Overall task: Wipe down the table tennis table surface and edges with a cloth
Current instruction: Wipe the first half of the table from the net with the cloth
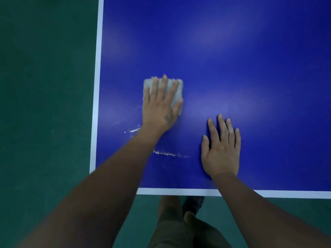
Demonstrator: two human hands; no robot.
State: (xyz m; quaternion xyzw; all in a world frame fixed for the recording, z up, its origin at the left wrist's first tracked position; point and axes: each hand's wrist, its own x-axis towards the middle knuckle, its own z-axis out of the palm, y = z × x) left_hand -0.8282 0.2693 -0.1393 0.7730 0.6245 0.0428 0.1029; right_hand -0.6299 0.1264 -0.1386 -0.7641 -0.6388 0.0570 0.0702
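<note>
**A:** Where is the cloth (179,94)?

**B:** It lies flat on the blue surface (232,59), in the near left part and a little in from the left edge (97,86). The left hand (161,108) rests on top of it. The fingers (165,85) are straight and slightly spread, pressing rather than gripping.

**A:** And the other hand?

**B:** The right hand (222,149) rests palm down on the bare surface, to the right of the cloth and nearer. Its fingers are straight and hold nothing. It looks like a brace.

**A:** How would the cloth handle?

**B:** Light and soft, I'd judge. It is folded into a small pad with a fuzzy rim. It has no stiffness of its own, so it goes wherever the palm drives it. The surface is glossy, so the cloth should slide easily. I'd press on its top middle, because a push from one side may bunch it or let it slip out.

**A:** What needs wiping?

**B:** There is a white streak (170,154) nearer than the cloth, beside the left forearm. There are more specks (134,130) just left of the wrist.

**A:** Room to move?

**B:** There is plenty far and to the right, where it is all open blue. The left edge and the near edge (179,191) are close, and the green floor (44,86) lies beyond them. They meet at a corner under the left forearm, and a long stroke that way could carry the cloth off.
</note>
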